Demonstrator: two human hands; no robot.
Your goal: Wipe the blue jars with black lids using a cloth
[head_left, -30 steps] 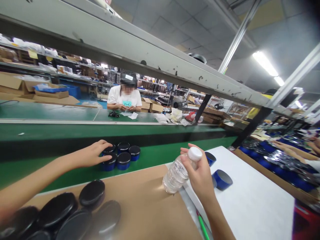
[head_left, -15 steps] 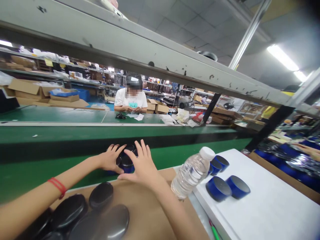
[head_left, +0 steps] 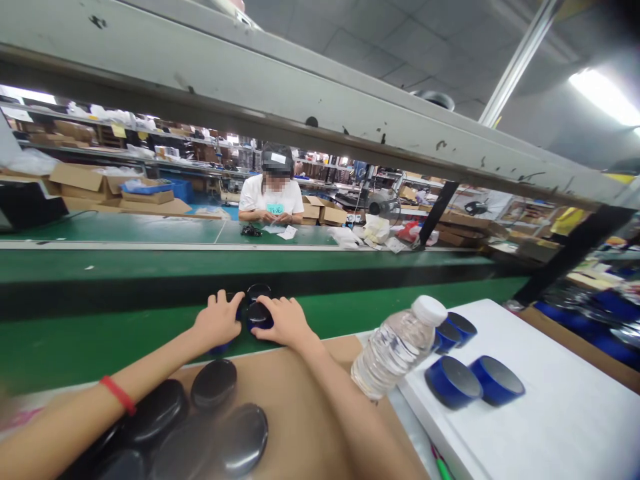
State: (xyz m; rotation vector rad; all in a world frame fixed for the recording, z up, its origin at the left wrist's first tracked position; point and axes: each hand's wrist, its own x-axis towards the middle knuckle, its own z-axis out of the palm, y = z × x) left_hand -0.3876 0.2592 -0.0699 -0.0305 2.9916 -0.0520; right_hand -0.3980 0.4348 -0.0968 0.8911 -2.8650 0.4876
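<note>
On the green belt (head_left: 345,305), my left hand (head_left: 219,321) curls round a dark round piece that it mostly hides; a bit of blue shows beneath. My right hand (head_left: 285,321) grips the side of a black-topped blue round piece (head_left: 259,317), thumb on its top edge. Just behind that piece stands another black-topped one (head_left: 259,291). Nearer to me, several shiny black discs (head_left: 214,385) lie on brown cardboard (head_left: 295,400), below my left forearm.
A water bottle (head_left: 393,347) stands right of my right forearm. Several blue round pieces (head_left: 453,381) sit on a white board (head_left: 525,347). Across the belt a person (head_left: 273,197) handles small items. A grey beam (head_left: 300,87) crosses overhead; a black post (head_left: 575,253) stands right.
My hands have drawn apart from over the cluster and closed on separate pieces, with a gap now between them. The view has shifted slightly left.
</note>
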